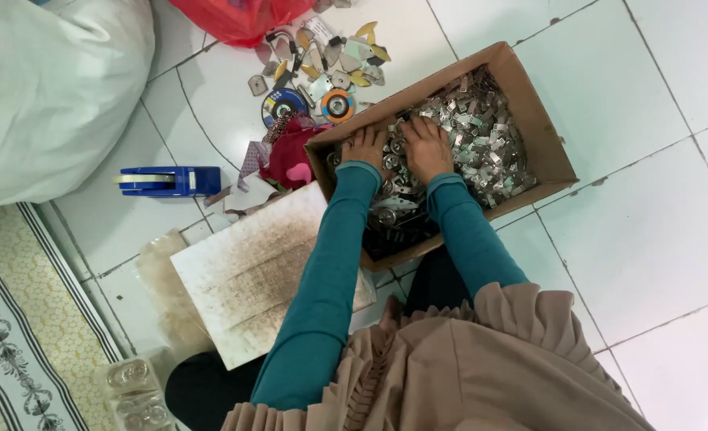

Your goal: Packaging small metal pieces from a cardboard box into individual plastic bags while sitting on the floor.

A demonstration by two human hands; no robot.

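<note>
White tiled floor [649, 231] (dark grout lines), patterned rug [19, 319] along one edge, evenly lit.

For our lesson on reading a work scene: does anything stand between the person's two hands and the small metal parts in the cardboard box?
Nothing visible does. The left hand and right hand already rest palms down on the heap of metal parts inside the open cardboard box. No lid or flap covers them.

I see an open brown cardboard box [547, 152] lying at an angle on the white tiles, heaped with small shiny metal parts [486, 144] that pile thickest toward its far end.
</note>
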